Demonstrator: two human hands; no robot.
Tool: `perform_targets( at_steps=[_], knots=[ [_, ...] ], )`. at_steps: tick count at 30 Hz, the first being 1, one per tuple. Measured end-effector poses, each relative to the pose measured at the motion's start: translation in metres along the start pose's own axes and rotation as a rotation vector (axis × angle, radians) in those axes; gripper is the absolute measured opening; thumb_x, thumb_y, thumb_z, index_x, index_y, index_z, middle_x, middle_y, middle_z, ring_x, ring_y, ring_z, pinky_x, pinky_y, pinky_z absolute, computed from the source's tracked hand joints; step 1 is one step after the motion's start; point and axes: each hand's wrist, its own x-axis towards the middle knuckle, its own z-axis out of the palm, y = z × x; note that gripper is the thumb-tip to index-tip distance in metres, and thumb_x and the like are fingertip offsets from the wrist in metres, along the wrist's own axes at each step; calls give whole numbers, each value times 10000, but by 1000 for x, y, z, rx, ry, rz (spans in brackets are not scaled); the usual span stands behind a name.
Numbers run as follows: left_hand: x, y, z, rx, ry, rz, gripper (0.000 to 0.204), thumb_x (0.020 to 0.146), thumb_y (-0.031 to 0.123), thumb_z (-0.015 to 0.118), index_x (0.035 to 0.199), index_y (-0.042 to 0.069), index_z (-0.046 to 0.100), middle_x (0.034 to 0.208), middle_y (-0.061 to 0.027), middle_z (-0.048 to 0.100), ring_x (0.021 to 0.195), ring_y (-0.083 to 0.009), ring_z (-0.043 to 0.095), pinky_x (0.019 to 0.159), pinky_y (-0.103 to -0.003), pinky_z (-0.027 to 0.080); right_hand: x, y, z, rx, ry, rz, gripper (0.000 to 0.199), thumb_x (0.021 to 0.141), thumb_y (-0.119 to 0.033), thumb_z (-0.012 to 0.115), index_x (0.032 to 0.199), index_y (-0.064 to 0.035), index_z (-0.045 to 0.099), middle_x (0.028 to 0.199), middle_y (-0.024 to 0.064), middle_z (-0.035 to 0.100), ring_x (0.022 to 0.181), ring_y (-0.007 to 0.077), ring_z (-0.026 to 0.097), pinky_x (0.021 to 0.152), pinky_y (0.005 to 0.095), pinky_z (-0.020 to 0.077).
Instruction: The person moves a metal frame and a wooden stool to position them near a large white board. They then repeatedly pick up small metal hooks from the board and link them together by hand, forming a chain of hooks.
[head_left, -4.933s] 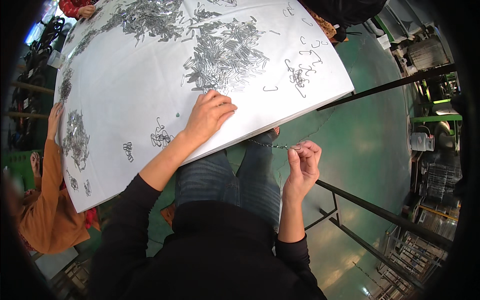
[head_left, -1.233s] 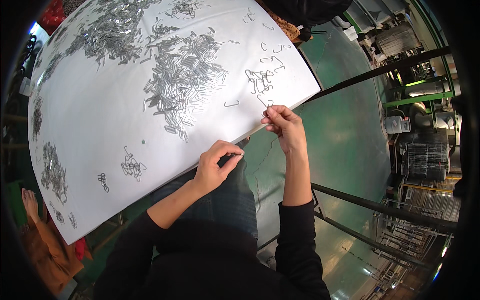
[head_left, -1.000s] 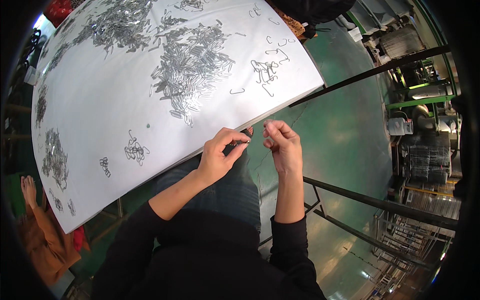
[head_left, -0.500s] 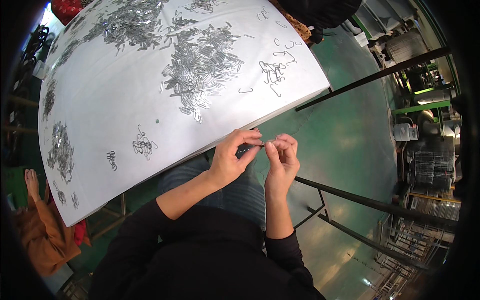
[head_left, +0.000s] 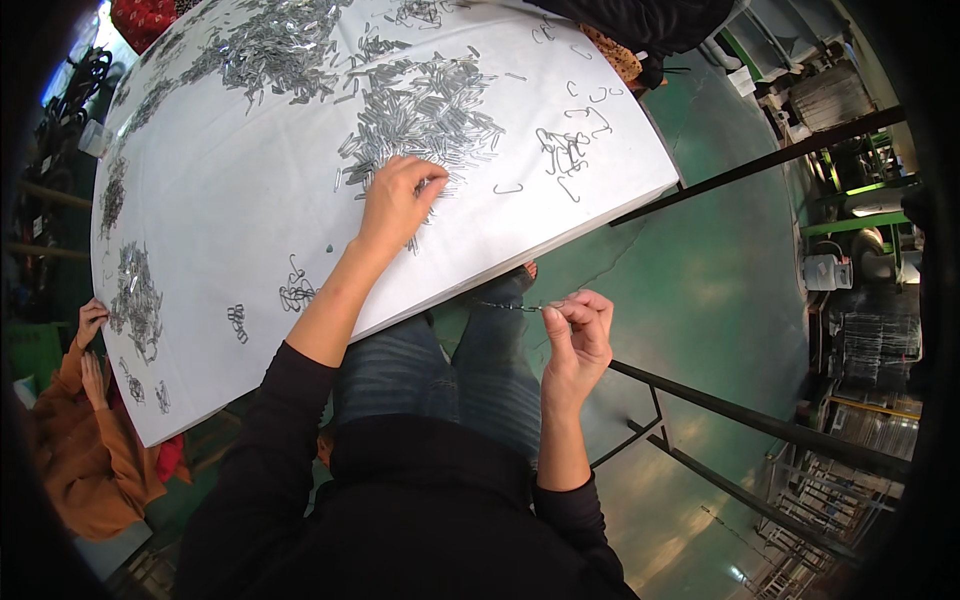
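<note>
My left hand (head_left: 398, 205) rests over the near edge of a pile of small silvery metal links (head_left: 430, 110) on the white-covered table (head_left: 230, 190). Its fingers are bent and drawn together, and whatever lies at the fingertips is hidden. Off the table's near edge, above my lap, my right hand (head_left: 578, 338) pinches the end of a thin metal chain (head_left: 512, 306) between thumb and forefinger. The chain stretches leftward from the fingertips and looks dark against my jeans.
Bent wire hooks (head_left: 565, 150) lie to the right on the table, with another bunch of hooks (head_left: 297, 290) near my left forearm. A co-worker in a brown sleeve (head_left: 95, 460) has hands at the left edge. A dark sleeve (head_left: 640, 20) reaches in at the far side.
My left hand has left the right one and moved up and left onto the pile of links. The right hand stays low with the chain, which now hangs free at its left end.
</note>
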Motion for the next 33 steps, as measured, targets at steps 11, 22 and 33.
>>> perform_targets(
  at_steps=[11, 22, 33],
  knots=[
    [1, -8, 15, 291, -65, 308, 119, 785, 93, 639, 895, 54, 612, 827, -64, 589, 777, -232, 570, 688, -325, 457, 4, 6, 1, -68, -29, -9, 91, 733, -22, 720, 772, -16, 637, 894, 51, 503, 803, 133, 505, 840, 321, 440],
    [-26, 101, -1, -957, -373, -487, 159, 891, 86, 564, 1020, 5, 609, 921, -71, 667, 776, -72, 582, 611, -191, 440, 13, 5, 5, -278, -75, -100, 119, 708, -59, 737, 777, -32, 645, 851, 61, 527, 835, 195, 527, 1044, 451, 288],
    [-36, 119, 5, -941, -327, -379, 167, 865, 65, 601, 998, -32, 635, 954, -100, 671, 851, -131, 639, 730, -234, 509, 21, 0, 6, -358, -59, -173, 132, 701, -70, 744, 788, -34, 652, 864, 69, 540, 805, 198, 536, 693, 302, 442]
  ],
)
